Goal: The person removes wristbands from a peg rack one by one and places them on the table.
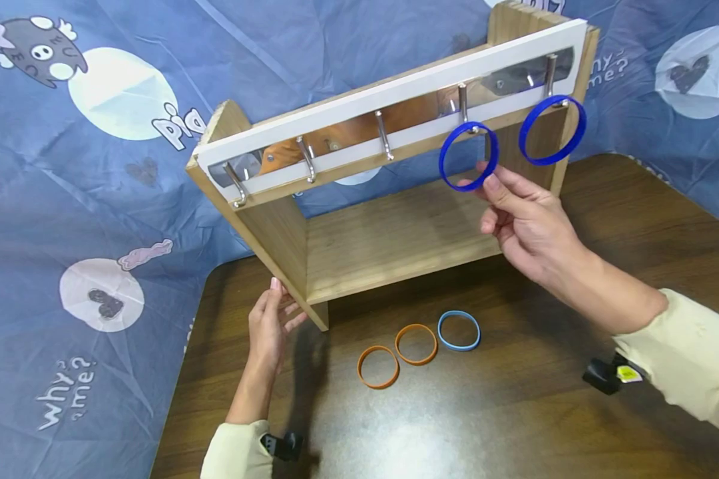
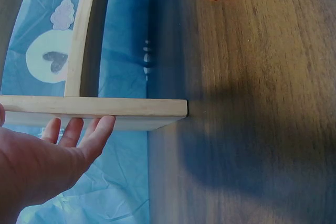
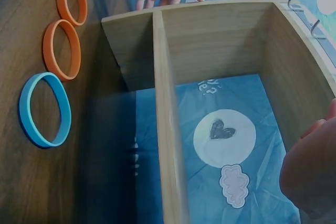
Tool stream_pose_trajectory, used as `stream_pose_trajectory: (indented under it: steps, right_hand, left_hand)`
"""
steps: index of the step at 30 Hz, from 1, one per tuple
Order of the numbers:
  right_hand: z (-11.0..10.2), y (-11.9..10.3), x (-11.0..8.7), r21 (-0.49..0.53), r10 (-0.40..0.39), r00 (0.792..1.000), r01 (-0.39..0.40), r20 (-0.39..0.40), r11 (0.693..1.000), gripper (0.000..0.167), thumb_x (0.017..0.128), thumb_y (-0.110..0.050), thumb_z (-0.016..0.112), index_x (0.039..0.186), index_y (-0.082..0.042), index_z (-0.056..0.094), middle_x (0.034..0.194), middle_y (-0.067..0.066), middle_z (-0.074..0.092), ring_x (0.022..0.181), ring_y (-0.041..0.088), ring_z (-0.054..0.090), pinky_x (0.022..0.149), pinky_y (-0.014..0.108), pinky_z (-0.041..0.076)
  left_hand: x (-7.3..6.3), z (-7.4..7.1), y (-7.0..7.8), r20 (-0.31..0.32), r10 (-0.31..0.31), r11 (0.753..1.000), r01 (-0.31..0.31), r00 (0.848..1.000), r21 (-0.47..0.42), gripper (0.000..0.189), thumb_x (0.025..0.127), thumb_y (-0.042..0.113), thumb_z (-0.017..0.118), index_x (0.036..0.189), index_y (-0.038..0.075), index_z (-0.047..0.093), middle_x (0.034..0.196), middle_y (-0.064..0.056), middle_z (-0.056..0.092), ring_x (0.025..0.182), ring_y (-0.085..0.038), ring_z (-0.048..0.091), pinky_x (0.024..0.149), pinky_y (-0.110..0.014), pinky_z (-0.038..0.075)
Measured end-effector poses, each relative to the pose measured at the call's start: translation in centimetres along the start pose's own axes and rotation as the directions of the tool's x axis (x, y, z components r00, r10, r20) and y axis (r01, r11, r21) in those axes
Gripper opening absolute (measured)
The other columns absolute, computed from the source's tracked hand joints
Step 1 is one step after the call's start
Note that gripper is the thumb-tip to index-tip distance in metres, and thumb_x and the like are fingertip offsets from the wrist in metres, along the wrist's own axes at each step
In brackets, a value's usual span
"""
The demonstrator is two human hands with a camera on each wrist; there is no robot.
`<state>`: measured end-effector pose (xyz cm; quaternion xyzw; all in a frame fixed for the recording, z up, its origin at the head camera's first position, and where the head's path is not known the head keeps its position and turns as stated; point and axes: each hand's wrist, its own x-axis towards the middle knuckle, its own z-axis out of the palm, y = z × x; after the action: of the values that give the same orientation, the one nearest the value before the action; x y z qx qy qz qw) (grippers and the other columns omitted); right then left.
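Observation:
My right hand [image 1: 530, 223] pinches a dark blue silicone wristband [image 1: 443, 158] between thumb and fingers. The band's top is at the tip of a metal hook [image 1: 463, 105]; whether the hook passes through it I cannot tell. Another dark blue wristband [image 1: 545, 160] hangs from the rightmost hook [image 1: 550, 73]. My left hand [image 1: 269, 326] touches the left side panel of the wooden hook rack [image 1: 395, 239]; in the left wrist view its fingers [image 2: 100, 135] lie against the panel's outer face. Only part of the right hand [image 3: 312, 169] shows in the right wrist view.
On the brown table [image 1: 515, 399], in front of the rack, lie two orange wristbands [image 1: 379, 386] and a light blue wristband [image 1: 459, 349]. Three bare hooks [image 1: 383, 135] line the rack's left and middle. Blue printed cloth [image 1: 156, 359] hangs behind and at the sides.

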<state>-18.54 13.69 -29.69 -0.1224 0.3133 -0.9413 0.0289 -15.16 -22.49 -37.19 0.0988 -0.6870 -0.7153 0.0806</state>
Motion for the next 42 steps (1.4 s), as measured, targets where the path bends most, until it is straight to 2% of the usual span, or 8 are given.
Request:
stream_pose_trajectory:
  steps: [7,14,18,23,26,32,42]
  right_hand:
    - [0.2,-0.5,-0.5,0.015,-0.028,0.999,0.029,-0.028,0.999,0.018,0.09,0.002,0.061,0.106,0.004,0.07,0.085,0.015,0.072,0.047,0.019,0.057,0.044,0.022,0.047]
    - [1.5,-1.2,-0.7,0.062,-0.052,0.999,0.052,0.003,0.997,0.017,0.092,0.003,0.058,0.106,0.007,0.067,0.088,0.023,0.071,0.044,0.02,0.056,0.042,0.024,0.046]
    - [2.1,-1.5,-0.9,0.054,-0.087,0.996,0.087,0.009,0.995,0.017,0.091,0.004,0.059,0.106,0.008,0.067,0.088,0.024,0.07,0.043,0.02,0.056,0.041,0.024,0.045]
    - [1.9,-1.6,-1.3,0.034,-0.095,0.995,0.094,0.018,0.995,0.018,0.091,0.006,0.058,0.107,0.01,0.065,0.087,0.026,0.069,0.043,0.02,0.055,0.041,0.023,0.045]
    - [1.5,-1.6,-1.6,-0.012,-0.104,0.994,0.104,0.039,0.994,0.018,0.091,0.006,0.058,0.107,0.01,0.065,0.087,0.026,0.069,0.044,0.019,0.055,0.041,0.023,0.045]
    - [0.1,-1.5,-2.4,-0.165,-0.115,0.989,0.129,0.091,0.978,0.019,0.09,0.009,0.058,0.108,0.01,0.066,0.088,0.024,0.07,0.044,0.018,0.058,0.042,0.022,0.048]
    - [-3.2,-1.1,-3.4,-0.378,0.003,1.0,-0.002,0.001,0.926,0.018,0.09,0.005,0.063,0.104,-0.001,0.072,0.084,0.013,0.073,0.046,0.015,0.059,0.043,0.021,0.047]
  left_hand:
    - [0.0,0.0,0.0,-0.002,-0.002,1.0,0.002,1.0,-0.004,0.043,0.102,0.042,0.043,0.108,0.001,0.052,0.103,-0.009,0.054,0.092,-0.018,0.061,0.086,-0.038,0.055]
    - [0.1,0.0,0.0,0.002,-0.002,1.0,0.002,1.0,-0.006,0.044,0.101,0.043,0.043,0.109,0.001,0.052,0.104,-0.009,0.055,0.093,-0.018,0.061,0.086,-0.039,0.054]
    - [0.1,0.0,0.0,0.006,0.0,1.0,0.0,1.0,-0.007,0.044,0.101,0.043,0.043,0.108,0.001,0.052,0.102,-0.007,0.055,0.093,-0.019,0.061,0.086,-0.039,0.054]
    - [0.1,-0.1,0.0,0.007,0.005,1.0,-0.005,1.0,-0.001,0.043,0.102,0.044,0.042,0.108,0.002,0.051,0.101,-0.005,0.056,0.094,-0.02,0.061,0.087,-0.04,0.054]
    - [0.1,0.0,-0.1,0.007,0.005,1.0,-0.005,1.0,0.001,0.044,0.102,0.044,0.042,0.109,0.001,0.051,0.102,-0.007,0.055,0.094,-0.02,0.061,0.087,-0.041,0.054]
    - [0.2,0.0,-0.2,0.009,0.005,1.0,-0.005,1.0,-0.001,0.045,0.102,0.045,0.042,0.111,0.002,0.051,0.106,-0.011,0.054,0.094,-0.02,0.061,0.088,-0.042,0.054]
    - [0.2,-0.1,-0.2,0.013,-0.007,1.0,0.007,1.0,0.017,0.05,0.101,0.047,0.04,0.115,-0.001,0.049,0.109,-0.012,0.052,0.097,-0.021,0.06,0.091,-0.043,0.052]
